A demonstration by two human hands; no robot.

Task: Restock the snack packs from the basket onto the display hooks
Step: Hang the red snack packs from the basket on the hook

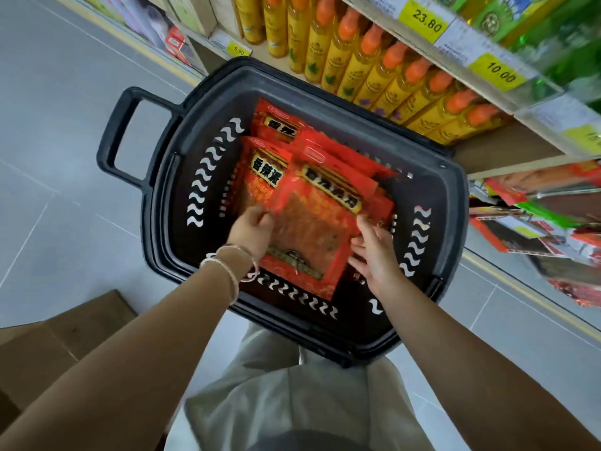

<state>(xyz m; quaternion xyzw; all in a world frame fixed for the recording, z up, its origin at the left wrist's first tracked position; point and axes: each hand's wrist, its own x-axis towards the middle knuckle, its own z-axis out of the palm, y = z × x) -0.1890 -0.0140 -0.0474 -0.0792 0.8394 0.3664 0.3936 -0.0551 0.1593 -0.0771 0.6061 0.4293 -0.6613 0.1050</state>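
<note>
A black plastic basket (455, 222) stands on the floor in front of me, with several red snack packs in it. The top snack pack (312, 229) lies slanted across the pile. My left hand (252, 232), with bracelets on its wrist, pinches that pack's left edge. My right hand (374, 252) lies at the pack's right edge with its fingers spread and touching it. Two more red packs (276, 125) show behind it. Snack packs hanging on the display hooks (536, 219) are at the right edge.
Shelves with yellow orange-capped bottles (374, 60) and yellow price tags run along the top right. A cardboard box (48, 346) lies on the tiled floor at my lower left. The basket's handle (120, 135) sticks out to the left.
</note>
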